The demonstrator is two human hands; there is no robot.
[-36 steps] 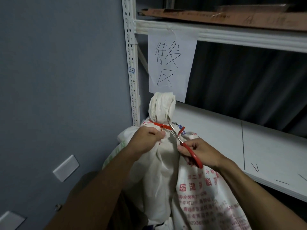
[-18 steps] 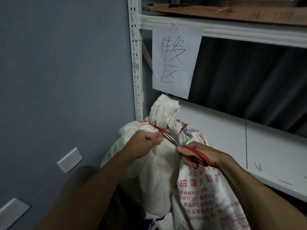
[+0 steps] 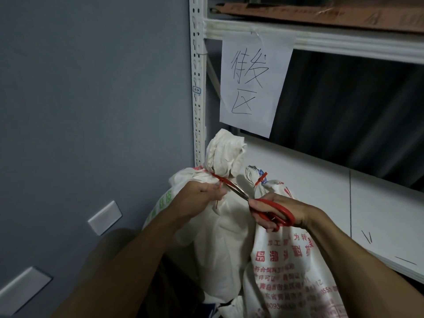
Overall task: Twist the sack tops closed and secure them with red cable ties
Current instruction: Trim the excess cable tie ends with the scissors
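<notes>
— What has changed over the last second?
— The scissors (image 3: 274, 213) have dropped lower and angled up. Their tips are now against the red cable tie (image 3: 220, 179), where its tail leaves the twisted neck of the white sack (image 3: 226, 237). The tie is already cinched, so probably only trimming is left on this sack.
— And the hands?
— The person's left hand (image 3: 202, 196) is curled, pinching the tail taut, and the tail's end hangs below the fingers. The right hand (image 3: 296, 211) grasps the red scissor loops, and the blades look nearly together. The printed sack (image 3: 286, 271) just beside it is already tied.
</notes>
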